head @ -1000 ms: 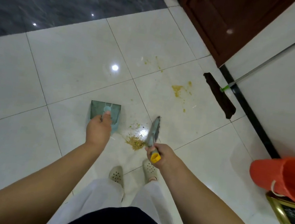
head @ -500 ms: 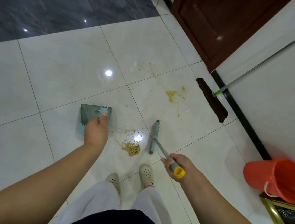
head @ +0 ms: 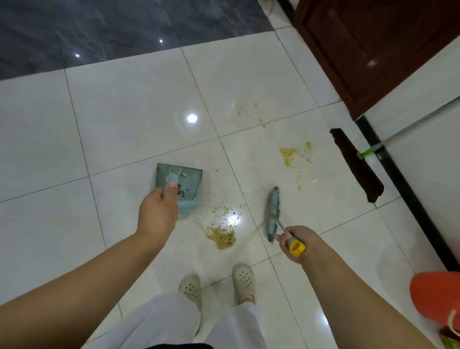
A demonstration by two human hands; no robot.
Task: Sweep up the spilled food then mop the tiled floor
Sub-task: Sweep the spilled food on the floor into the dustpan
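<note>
White tiles: food pile between dustpan and broom (both gripped)

My right hand now sits out to the right, away from the crumb pile, where a second ago it was just beside it. The broom head is down on the tiled floor, well right of the pile. My left hand on the dustpan has drifted slightly left.
</note>
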